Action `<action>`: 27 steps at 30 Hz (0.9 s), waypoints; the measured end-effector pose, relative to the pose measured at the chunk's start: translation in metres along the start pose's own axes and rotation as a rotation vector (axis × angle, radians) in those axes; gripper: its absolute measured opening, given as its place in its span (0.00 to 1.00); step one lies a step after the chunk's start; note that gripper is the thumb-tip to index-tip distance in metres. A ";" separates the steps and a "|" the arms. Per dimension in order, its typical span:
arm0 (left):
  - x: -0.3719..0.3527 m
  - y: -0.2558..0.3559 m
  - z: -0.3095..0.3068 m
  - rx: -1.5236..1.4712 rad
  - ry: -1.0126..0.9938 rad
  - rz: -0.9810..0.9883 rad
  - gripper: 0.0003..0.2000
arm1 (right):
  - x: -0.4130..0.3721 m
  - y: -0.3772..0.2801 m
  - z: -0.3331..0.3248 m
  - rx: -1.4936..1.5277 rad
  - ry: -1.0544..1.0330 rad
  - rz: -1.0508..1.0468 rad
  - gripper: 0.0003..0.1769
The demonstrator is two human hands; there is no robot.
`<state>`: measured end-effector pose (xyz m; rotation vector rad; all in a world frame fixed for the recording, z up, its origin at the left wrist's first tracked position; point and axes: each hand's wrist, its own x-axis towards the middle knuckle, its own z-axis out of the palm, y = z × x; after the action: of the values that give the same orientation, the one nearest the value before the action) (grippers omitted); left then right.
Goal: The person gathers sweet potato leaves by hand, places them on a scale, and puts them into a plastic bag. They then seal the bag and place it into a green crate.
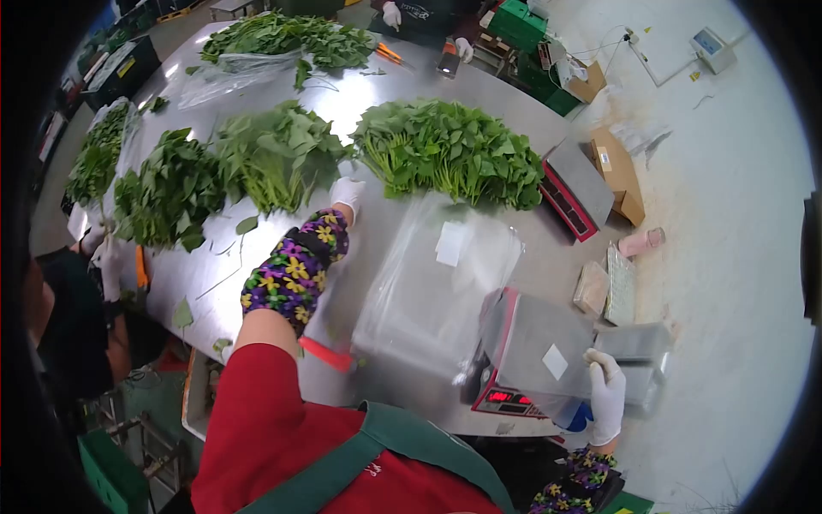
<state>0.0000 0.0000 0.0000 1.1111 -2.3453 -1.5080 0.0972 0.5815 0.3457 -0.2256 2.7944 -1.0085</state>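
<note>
My left hand (347, 194), in a white glove, reaches forward to the right edge of a bunch of leafy greens (278, 154); its fingers are too blurred to read. In my right hand (606, 394), also gloved, the fingers pinch the edge of a clear plastic bag (548, 347) that lies over a red-trimmed scale (509, 401) with a lit display. A stack of clear bags (419, 291) with a white label lies left of that scale. Beyond the stack is a wide row of greens (449, 150). A red-handled tool (325, 353) lies near my left sleeve.
More greens (171, 188) lie at the left, beside a co-worker's gloved hands (110, 257). Another pile (287, 41) is at the far side, near another person's gloved hands. A second scale (575, 188) and cardboard (618, 176) stand by the right wall.
</note>
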 end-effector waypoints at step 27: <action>0.047 0.091 0.031 -0.838 -0.256 -0.440 0.18 | 0.341 -0.098 0.457 0.363 -0.448 -0.085 0.24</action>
<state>-0.0944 0.0127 0.0490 1.2522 -1.3008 -2.5497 -0.1346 0.1575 0.0271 -0.4584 2.1791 -1.2769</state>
